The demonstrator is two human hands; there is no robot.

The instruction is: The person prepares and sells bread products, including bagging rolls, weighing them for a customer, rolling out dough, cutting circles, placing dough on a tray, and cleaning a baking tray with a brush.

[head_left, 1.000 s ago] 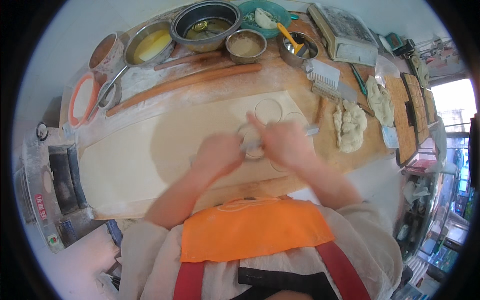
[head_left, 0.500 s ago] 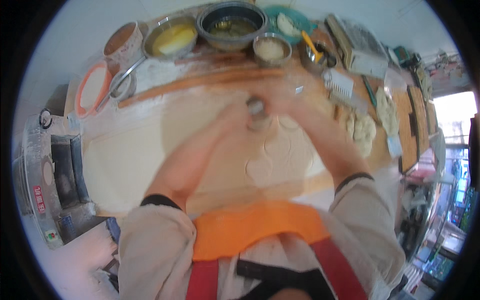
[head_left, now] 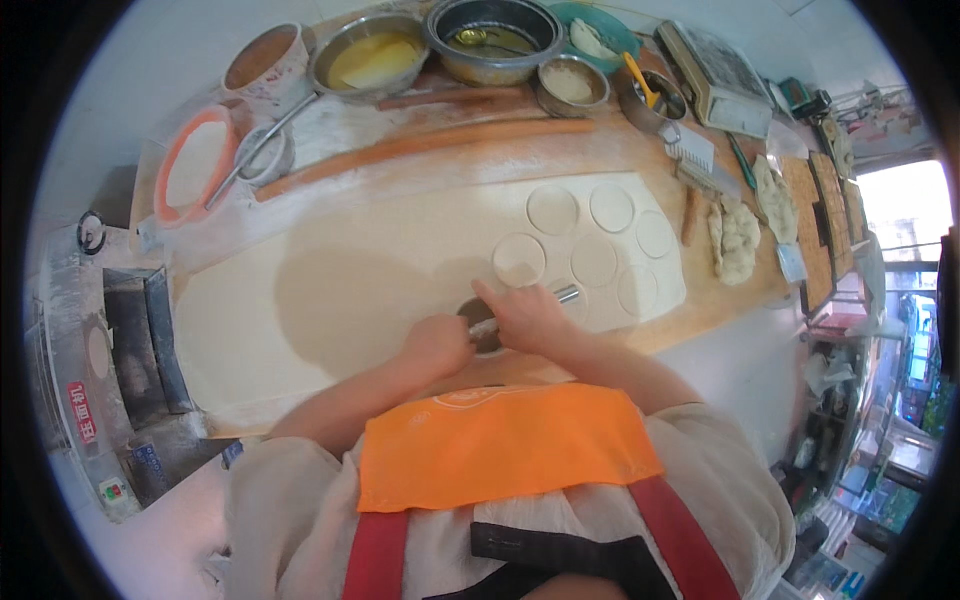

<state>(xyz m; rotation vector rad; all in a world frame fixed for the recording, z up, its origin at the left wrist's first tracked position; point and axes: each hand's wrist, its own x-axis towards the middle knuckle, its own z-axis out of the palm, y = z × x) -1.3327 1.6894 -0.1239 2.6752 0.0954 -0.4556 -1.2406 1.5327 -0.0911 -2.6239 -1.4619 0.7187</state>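
Both hands hold a round metal cutter [head_left: 487,342] with a crossbar handle [head_left: 566,294], low over the near part of a long pale dough sheet [head_left: 250,330]. My left hand [head_left: 440,343] wraps the left side of the handle, fingers curled. My right hand [head_left: 522,318] grips the right side, its thumb pointing up and left. The cutter's lower edge is partly hidden by my hands, so I cannot tell whether it touches the dough. Several round outlines [head_left: 552,210] are pressed into the sheet's right part.
Bowls [head_left: 368,58], a rolling pin [head_left: 420,135] and a scale [head_left: 712,80] line the back of the worktop [head_left: 670,150]. Dough lumps [head_left: 732,240], scrapers [head_left: 690,145] and trays [head_left: 815,225] are at the right. A machine [head_left: 100,370] stands left.
My hands and the cutter went from the middle to farther back half a second ago, and are now lower and left, near the front of the sheet. More round outlines now show.
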